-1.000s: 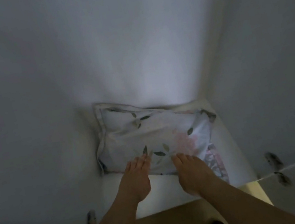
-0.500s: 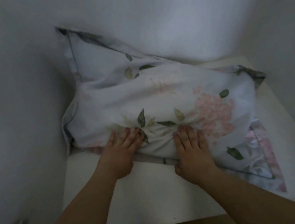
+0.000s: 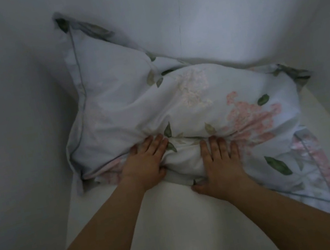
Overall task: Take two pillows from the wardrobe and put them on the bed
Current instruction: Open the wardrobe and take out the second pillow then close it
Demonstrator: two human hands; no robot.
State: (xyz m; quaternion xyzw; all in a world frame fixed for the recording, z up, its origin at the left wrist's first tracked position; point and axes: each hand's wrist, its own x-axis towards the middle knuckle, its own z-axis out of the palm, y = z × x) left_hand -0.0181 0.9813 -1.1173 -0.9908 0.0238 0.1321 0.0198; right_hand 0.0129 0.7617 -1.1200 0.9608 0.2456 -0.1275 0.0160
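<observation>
Head view: my left hand (image 3: 145, 165) and right hand (image 3: 219, 162) press into the floral pillow (image 3: 178, 105), fingers (image 3: 213, 146) grasping its bunched front edge, on the white wardrobe shelf (image 3: 176, 222).

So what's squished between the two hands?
In the head view, a bunched-up fold of the flowery pillow bulges between the left hand and the right hand. Both hands lie on its front edge, fingers curling into the fabric.
</observation>
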